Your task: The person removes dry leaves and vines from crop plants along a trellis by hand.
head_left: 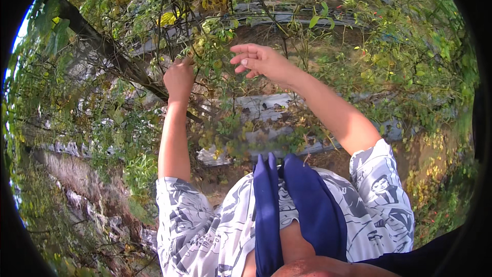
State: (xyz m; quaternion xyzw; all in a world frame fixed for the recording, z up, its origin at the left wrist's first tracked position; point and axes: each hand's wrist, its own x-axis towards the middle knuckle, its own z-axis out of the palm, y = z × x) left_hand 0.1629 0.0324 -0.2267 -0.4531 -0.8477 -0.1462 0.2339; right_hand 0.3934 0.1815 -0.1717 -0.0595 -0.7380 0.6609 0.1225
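- A wide tangle of foliage (410,61) is spread around both arms; by the look of it, a sleeve or forearm could be snagged if a reach were made deeper into the growth.
- Pale plastic sheeting (266,103) is seen in strips on the ground below; a foothold could be lost on it, should it be stepped on while attention is fixed above.
- A dark slanting pole (100,43) is crossed by the left wrist in this view; a knock or scrape could be caused by a sudden sideways pull, though whether they touch cannot be told.
- Thin leafy stems (205,41) are found just beyond the left hand (179,79) and left of the right fingertips; they could be snapped or tugged loose by a hard pull, so closely are they interlaced.
- Both forearms are extended forward from patterned short sleeves, the right one slanted inward, the left held nearly straight.
- The right hand (261,63) is held open in the air, fingers pointed leftward and parted; nothing is seen in it.
- The left hand is curled closed, knuckles uppermost, apart from the right; whether a stem is pinched inside is hidden.
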